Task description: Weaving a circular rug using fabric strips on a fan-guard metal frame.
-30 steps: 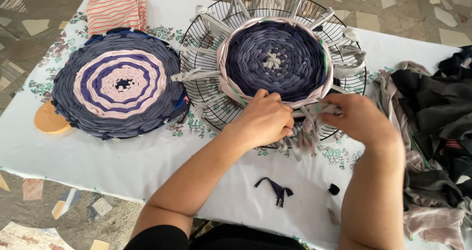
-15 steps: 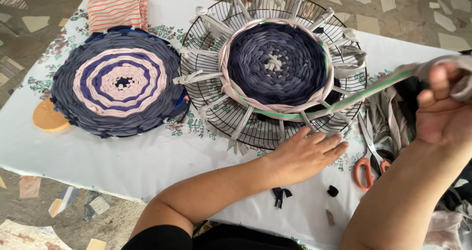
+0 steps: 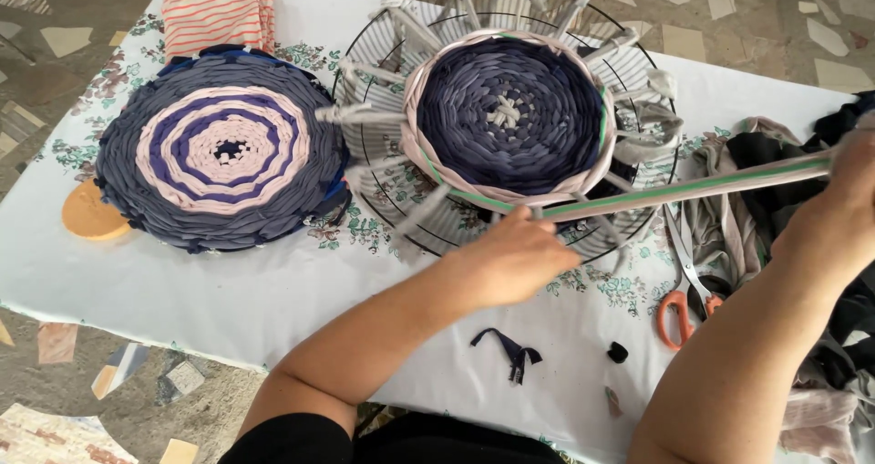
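A finished round woven mat (image 3: 223, 149) in dark blue with pale pink and purple rings lies on the left of the tabletop (image 3: 228, 300), which is covered with a white flower-printed cloth. Behind the mat sits a folded striped orange and white cloth (image 3: 217, 10), and a flat orange disc (image 3: 89, 216) pokes out at its left edge. Orange-handled scissors (image 3: 682, 286) lie near a heap of dark and grey fabric (image 3: 784, 209) on the right. A small dark fabric scrap (image 3: 510, 350) lies near the front edge. The floor (image 3: 55, 81) is stone mosaic.
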